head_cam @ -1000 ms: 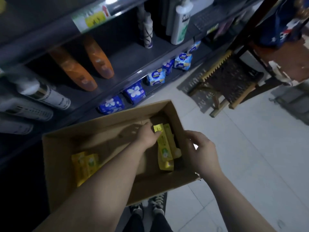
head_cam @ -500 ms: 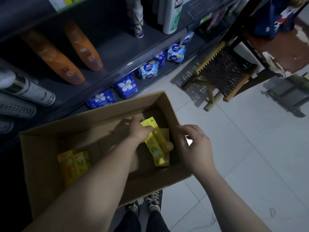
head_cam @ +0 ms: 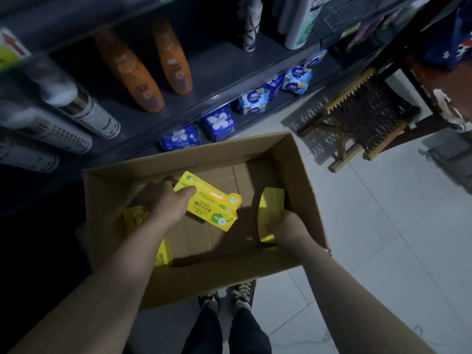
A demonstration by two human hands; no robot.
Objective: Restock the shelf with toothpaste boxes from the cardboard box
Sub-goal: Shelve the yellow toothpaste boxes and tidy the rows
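Gripping a yellow toothpaste box [head_cam: 209, 201], the left hand [head_cam: 167, 200] lifts it; the right hand [head_cam: 286, 227] grasps another box [head_cam: 270, 208].

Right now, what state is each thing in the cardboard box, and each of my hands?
Cardboard box, top open.
Left hand, grips the raised toothpaste box.
Raised toothpaste box, tilted, above the box floor.
Right hand, grips the second toothpaste box.
Second toothpaste box, upright against the right wall.
Other toothpaste boxes, lying at the left end.
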